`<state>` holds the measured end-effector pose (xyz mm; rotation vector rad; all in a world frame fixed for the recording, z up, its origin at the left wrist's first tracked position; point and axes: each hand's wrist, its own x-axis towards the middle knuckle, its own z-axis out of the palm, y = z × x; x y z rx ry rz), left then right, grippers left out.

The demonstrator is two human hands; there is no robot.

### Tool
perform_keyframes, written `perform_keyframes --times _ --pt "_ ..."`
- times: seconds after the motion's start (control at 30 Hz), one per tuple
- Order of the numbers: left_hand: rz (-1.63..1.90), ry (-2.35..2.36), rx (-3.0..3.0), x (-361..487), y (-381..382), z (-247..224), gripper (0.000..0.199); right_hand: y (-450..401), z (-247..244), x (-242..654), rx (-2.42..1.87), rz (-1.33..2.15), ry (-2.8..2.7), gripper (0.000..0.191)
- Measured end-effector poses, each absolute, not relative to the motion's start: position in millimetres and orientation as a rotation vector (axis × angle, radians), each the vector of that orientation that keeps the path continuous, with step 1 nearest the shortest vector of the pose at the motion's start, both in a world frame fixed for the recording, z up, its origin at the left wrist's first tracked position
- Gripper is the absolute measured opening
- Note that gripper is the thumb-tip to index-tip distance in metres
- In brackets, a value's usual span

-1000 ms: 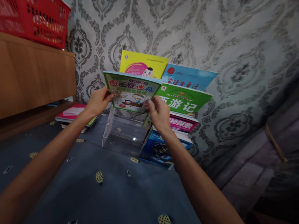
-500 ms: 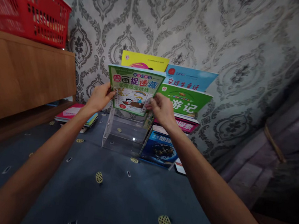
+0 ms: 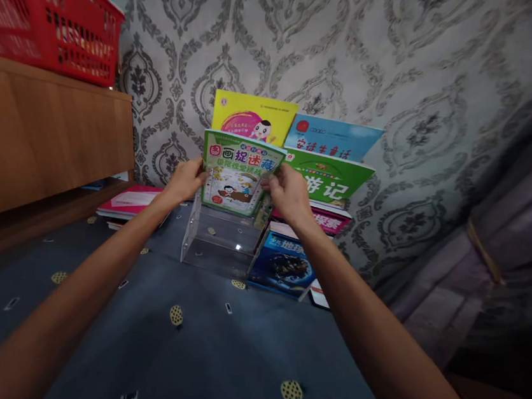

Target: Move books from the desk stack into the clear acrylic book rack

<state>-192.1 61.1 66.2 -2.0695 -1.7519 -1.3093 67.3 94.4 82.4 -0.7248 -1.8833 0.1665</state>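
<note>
Between my two hands stands a green picture book [image 3: 237, 177], its cover facing me and leaning slightly back. My left hand [image 3: 185, 179] grips its left edge, and my right hand [image 3: 289, 194] grips the right edge. The book is at an upper tier of a clear acrylic book rack [image 3: 222, 242], in front of a yellow book [image 3: 257, 112]. Beside it on the right, a light blue book [image 3: 335, 137], a green book [image 3: 340, 176], a pink book [image 3: 333, 221] and a dark blue book [image 3: 282, 265] stand in steps. My right hand and forearm cover parts of them.
A pile of books [image 3: 126, 201] lies on the dark patterned cloth [image 3: 209, 359] at the left. A red basket [image 3: 74, 24] sits on a wooden cabinet [image 3: 53, 130]. Patterned wallpaper rises behind the rack, and a curtain [image 3: 447, 297] hangs at the right.
The green picture book has come down in both hands and leans back more upright against the rack. More of the yellow book's cover shows above it.
</note>
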Motion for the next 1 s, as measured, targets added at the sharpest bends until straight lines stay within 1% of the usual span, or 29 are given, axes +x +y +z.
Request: perform_keyframes --times 0.17,0.33,0.43,0.53,0.63,0.8,1.0 --pt "-1.233 -1.864 -2.087 -191 67 61 0.013 76 78 62 -0.680 0.050 -1.849 0.041" --pt "-1.121 -1.927 -2.012 -188 72 66 0.015 60 70 57 -0.598 -0.022 -1.825 0.054" --pt "-1.091 -1.944 -1.966 -184 75 68 0.015 53 62 54 -0.577 -0.093 -1.841 0.054" --pt "-1.056 -1.962 -1.904 -179 75 68 0.014 52 51 50 -0.564 -0.151 -1.924 0.047" --pt "-1.025 -1.967 -1.851 -174 73 68 0.014 56 40 46 -0.567 -0.130 -2.026 0.043" --pt "-0.998 -1.974 -1.793 -169 68 68 0.015 66 27 41 -0.614 -0.076 -2.113 0.047" --pt "-0.983 -2.006 -1.788 -173 65 66 0.015 69 24 37 -0.674 -0.052 -2.165 0.048"
